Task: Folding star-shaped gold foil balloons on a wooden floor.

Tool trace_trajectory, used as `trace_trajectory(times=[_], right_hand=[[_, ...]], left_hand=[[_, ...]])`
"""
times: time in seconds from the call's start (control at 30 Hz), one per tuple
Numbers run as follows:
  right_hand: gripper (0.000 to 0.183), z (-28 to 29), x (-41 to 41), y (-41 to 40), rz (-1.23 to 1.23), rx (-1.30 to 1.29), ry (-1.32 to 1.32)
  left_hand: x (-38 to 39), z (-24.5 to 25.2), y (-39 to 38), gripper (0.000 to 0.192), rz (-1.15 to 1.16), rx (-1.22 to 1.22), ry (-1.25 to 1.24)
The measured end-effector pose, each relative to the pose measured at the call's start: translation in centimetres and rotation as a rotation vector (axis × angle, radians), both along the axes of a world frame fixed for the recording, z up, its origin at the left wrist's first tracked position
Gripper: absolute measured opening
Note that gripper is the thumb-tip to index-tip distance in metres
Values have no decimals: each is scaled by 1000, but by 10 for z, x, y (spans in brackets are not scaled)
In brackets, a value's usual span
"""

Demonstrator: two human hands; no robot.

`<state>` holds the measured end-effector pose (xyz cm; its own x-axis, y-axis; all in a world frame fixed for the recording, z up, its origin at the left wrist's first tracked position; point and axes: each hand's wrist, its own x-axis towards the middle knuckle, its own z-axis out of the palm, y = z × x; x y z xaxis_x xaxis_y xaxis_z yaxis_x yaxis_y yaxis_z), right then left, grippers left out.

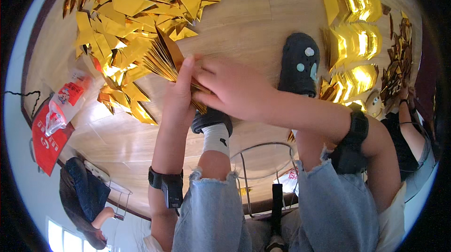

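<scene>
My left hand (179, 93) grips a fanned stack of folded gold foil paper (164, 60), its thumb pressed on the near side. Across the lower part of the same stack lies my right hand (229, 88), slightly blurred, its fingers bent against the folded sheets. The upper edges of the stack spread apart towards the upper left. Beyond it, a loose heap of folded gold foil pieces (130, 3) covers the floor. On the right, more gold foil papers stand in neat overlapping rows (356, 42).
Black clogs (299, 63) are on my feet on the wood-look floor (243, 23). A red bag (53, 139) and a clear plastic package (65, 104) lie left. A round metal frame (262, 160) stands between my legs. Other people sit at lower left (84, 192) and far right (401, 135).
</scene>
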<state>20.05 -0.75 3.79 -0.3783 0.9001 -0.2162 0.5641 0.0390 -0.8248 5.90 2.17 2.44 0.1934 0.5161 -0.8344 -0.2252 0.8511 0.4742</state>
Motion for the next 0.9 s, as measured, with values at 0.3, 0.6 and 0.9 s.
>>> trace_trajectory(times=[0.3,0.6,0.9], right_hand=[[48,-5,10,-6,64,-168,219],[32,-18,30,-8,-148,-527,259],[31,-22,36,-7,-144,-565,187]], left_hand=[[-48,-24,18,13,123,199,270],[-114,-51,61,21,533,-179,16],[-94,-62,61,22,545,-164,11]])
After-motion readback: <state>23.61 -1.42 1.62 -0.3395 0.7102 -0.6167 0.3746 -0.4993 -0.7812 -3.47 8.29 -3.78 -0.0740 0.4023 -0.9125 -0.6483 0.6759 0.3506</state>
